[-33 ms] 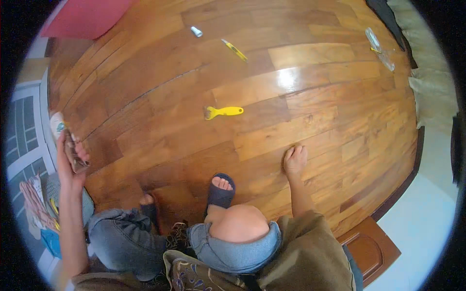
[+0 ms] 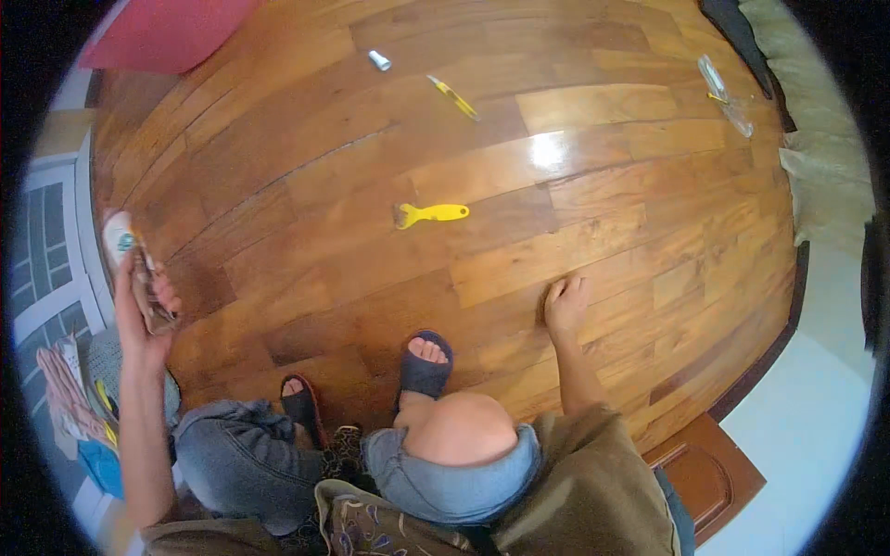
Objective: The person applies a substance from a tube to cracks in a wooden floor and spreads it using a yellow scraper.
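My left hand (image 2: 148,310) is raised at the far left, its fingers wrapped round a soft tube (image 2: 121,239) that looks white at the top and brownish lower down. Much of the tube is hidden by the palm and fingers. On the right, my right hand (image 2: 567,301) rests low over the wooden floor with its fingers curled in; whatever they may hold is hidden. A yellow scraper (image 2: 434,214) lies flat between the hands, its wide end to the left. Farther off are a yellow cutter knife (image 2: 453,98) and a small whitish cap (image 2: 379,60).
Clear plastic packaging (image 2: 726,97) lies at the far right near a pale curtain (image 2: 820,181). A pink panel (image 2: 167,35) stands at the far left. Beside my left forearm is a basket (image 2: 111,347) with cloths. My sandalled feet (image 2: 426,366) are on the floor in front of me.
My left hand with the tube has shifted slightly right. More of my left sandal shows. The scraper, knife and cap appear a little farther right in the view; my right hand stays low.
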A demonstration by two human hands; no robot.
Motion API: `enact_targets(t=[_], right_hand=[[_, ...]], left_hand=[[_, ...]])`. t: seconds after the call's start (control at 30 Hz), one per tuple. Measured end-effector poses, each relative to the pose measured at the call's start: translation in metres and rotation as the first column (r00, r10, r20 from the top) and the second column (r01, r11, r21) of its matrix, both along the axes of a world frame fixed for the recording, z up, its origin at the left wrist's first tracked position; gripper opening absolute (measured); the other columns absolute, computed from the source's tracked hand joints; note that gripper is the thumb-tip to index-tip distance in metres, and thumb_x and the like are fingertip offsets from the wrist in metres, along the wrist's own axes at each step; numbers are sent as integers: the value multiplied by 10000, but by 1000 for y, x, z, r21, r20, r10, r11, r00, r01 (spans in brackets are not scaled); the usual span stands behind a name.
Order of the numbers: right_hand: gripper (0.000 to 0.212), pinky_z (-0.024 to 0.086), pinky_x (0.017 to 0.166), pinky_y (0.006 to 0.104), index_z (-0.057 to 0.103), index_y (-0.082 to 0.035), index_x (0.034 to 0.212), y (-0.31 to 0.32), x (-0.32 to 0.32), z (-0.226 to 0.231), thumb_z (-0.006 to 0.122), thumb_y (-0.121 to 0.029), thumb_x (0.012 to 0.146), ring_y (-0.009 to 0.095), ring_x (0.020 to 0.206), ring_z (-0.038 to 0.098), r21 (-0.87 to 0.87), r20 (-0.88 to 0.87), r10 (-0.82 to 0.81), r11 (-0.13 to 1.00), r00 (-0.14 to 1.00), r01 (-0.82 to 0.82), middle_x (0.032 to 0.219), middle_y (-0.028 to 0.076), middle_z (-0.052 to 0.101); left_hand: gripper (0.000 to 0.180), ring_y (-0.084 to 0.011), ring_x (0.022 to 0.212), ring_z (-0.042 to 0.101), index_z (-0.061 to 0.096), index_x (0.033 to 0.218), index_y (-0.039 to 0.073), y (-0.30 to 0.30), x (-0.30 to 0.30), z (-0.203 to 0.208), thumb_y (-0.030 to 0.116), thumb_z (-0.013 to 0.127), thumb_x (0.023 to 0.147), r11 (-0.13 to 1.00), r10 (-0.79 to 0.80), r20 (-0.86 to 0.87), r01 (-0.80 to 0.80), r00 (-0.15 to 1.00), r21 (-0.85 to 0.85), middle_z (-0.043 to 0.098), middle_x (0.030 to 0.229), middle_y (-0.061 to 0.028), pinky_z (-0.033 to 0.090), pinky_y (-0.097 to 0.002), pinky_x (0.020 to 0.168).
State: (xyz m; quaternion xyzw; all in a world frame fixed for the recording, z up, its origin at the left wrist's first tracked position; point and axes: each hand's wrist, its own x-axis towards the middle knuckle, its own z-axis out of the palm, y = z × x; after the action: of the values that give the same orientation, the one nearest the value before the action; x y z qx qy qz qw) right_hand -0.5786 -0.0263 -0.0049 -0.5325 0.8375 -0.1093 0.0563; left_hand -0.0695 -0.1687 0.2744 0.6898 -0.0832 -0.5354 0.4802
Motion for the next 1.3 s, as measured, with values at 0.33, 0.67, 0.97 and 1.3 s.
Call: enact_targets(t=[0.33, 0.67, 0.97, 1.3], right_hand=[[280, 443, 750, 389, 525, -59, 924, -169, 154, 10, 643, -153, 688, 309, 903, 503, 69, 146, 730, 666, 668, -743, 974, 125, 521], [287, 424, 740, 384, 556, -42, 873, -177, 170, 10, 681, -170, 649, 301, 824, 511, 271, 191, 628, 705, 754, -655, 843, 130, 548], [297, 429, 573, 353, 497, -17, 686, -179, 163, -4, 707, -223, 645, 251, 647, 547, 229, 117, 539, 803, 834, -551, 710, 118, 558], [233, 425, 588, 450, 409, -65, 917, -131, 341, 143, 520, -248, 826, 361, 710, 570, 662, 259, 762, 308, 593, -684, 733, 198, 570]], left_hand=[[388, -81, 436, 359, 485, 835, 58, 67, 75, -44, 441, 423, 861, 990, -26, -178, 50, 984, 131, 372, 530, 18, 301, -214, 405], [339, -110, 516, 357, 441, 844, 62, 200, 147, -163, 400, 437, 872, 898, 438, 64, -433, 897, -71, 379, 588, -10, 314, -246, 486], [310, -117, 494, 383, 430, 803, 66, 291, 158, -260, 366, 478, 866, 720, 686, 215, -691, 695, -65, 403, 571, -11, 355, -276, 456], [292, -123, 492, 408, 446, 663, 42, 283, 149, -276, 260, 472, 856, 855, 507, 406, -502, 760, -129, 403, 522, -14, 363, -274, 480]])
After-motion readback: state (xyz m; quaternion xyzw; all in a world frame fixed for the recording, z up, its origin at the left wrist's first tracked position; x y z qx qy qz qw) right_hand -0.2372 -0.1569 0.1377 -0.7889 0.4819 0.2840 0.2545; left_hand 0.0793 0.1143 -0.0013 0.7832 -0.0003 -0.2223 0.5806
